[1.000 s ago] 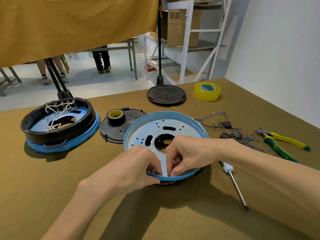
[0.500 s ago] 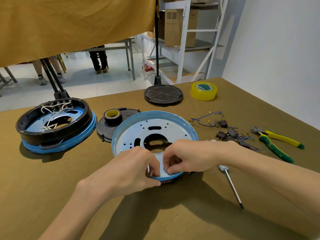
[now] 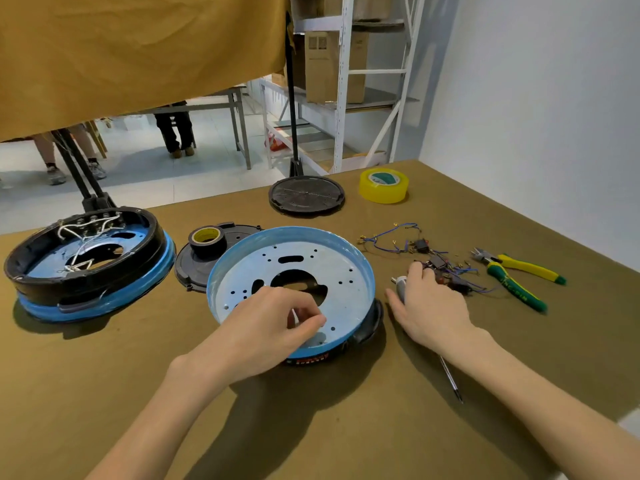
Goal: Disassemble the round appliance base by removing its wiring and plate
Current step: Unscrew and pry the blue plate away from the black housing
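Near the tabletop's front edge, the round appliance base, a perforated metal plate in a blue rim, sits partly hidden by the left hand, which pinches something small and whitish, hard to identify. The right hand, fingers loosely spread, covers the screwdriver handle.

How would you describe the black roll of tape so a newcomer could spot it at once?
Start at the blue-rimmed round base in the middle of the table. Just beyond its far-left rim lies a flat black disc, and the black tape roll stands on it. Its yellow inner core distinguishes it from the translucent yellow tape roll.
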Demonstrator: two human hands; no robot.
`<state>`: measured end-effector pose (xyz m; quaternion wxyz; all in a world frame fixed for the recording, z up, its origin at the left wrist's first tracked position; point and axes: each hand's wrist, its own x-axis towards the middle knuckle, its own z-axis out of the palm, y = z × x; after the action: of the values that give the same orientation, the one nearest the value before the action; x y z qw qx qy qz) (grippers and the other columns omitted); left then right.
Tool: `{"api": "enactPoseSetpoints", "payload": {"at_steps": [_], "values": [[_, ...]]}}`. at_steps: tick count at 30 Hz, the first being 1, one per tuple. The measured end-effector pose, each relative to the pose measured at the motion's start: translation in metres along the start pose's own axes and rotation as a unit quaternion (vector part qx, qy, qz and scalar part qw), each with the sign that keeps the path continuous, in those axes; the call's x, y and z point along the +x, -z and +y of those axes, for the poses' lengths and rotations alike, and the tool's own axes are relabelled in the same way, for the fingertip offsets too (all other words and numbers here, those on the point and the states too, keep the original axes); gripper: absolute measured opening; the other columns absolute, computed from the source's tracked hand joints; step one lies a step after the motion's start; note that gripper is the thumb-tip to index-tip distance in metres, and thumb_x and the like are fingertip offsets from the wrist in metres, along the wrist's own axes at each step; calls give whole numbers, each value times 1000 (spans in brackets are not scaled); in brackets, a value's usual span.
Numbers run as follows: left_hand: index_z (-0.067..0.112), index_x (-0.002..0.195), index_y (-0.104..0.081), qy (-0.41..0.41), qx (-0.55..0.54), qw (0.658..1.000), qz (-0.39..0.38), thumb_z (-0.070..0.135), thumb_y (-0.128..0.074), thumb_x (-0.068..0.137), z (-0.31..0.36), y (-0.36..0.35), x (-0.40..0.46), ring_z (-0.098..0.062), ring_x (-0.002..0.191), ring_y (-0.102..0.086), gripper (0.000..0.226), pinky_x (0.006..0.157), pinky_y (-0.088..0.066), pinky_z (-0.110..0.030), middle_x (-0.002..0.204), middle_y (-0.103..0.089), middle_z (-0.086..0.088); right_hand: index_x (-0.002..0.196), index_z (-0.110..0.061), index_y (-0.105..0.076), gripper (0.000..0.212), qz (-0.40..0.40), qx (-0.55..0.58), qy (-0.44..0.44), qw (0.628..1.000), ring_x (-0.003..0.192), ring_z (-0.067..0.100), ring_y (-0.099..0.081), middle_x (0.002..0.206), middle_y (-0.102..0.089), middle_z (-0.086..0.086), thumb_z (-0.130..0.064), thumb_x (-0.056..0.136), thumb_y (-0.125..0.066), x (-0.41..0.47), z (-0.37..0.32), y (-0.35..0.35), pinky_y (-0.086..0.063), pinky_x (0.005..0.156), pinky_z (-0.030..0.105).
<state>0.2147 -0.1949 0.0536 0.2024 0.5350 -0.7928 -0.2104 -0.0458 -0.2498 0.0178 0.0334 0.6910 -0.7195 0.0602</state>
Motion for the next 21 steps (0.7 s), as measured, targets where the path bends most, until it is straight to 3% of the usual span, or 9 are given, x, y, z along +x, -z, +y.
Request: {"api": "enactPoseSetpoints", "payload": {"at_steps": [3,5,7,10,12,15,17,21], "values": [[39,101,-75,5,-20,1000,7,43,-64,97,-2,-6,2,12,94,-57,12,64,-48,-7,83,-65,25,119,-10,-40,38,-65,66,-3,996,101,35,-65,119,-59,13,-42,104,-50,-1,5,-1,-46,68,38],[40,99,-76,9,-29,1000,-2,42,-64,97,-2,-5,2,8,94,-58,12,67,-52,-13,89,-66,23,116,-9,-45,29,-47,115,0,992,100,34,-63,114,-61,13,-36,105,-48,-2,10,11,-46,72,40],[42,98,-76,9,-28,1000,-11,40,-65,97,-3,-3,2,3,92,-59,12,71,-54,-19,91,-67,21,113,-15,-47,19,2,254,8,967,85,27,-65,102,-63,8,-33,106,-47,-5,9,32,-47,65,40],[43,99,-77,7,-17,999,-29,37,-65,97,-2,0,4,1,90,-59,14,72,-55,-24,92,-66,21,109,-20,-53,8,35,536,28,843,52,17,-62,82,-60,3,-25,105,-48,-8,-12,72,-50,46,31],[43,101,-78,5,-12,999,-40,37,-65,98,0,1,5,3,92,-58,15,73,-55,-23,93,-66,22,106,-14,-56,12,13,658,48,752,47,18,-54,79,-56,7,-20,106,-46,-5,-32,92,-45,41,29],[42,102,-77,7,-25,998,-58,36,-61,100,-1,4,5,5,96,-60,17,79,-55,-20,95,-68,24,119,-3,-55,24,-54,778,48,624,49,18,-47,77,-55,8,-19,105,-44,3,-68,108,-40,43,29],[41,104,-76,6,-69,994,-81,29,-55,104,-3,9,4,2,96,-66,24,81,-56,-20,95,-72,24,123,-1,-54,31,-74,801,48,592,49,17,-44,78,-54,6,-25,105,-47,10,-88,110,-37,44,29],[36,115,-73,-13,-153,983,-97,11,-47,105,-7,16,2,-3,105,-70,37,90,-52,-14,105,-75,18,110,-7,-55,23,-27,809,74,583,45,16,-38,77,-50,6,-30,106,-50,20,-113,107,-32,41,25]]}}
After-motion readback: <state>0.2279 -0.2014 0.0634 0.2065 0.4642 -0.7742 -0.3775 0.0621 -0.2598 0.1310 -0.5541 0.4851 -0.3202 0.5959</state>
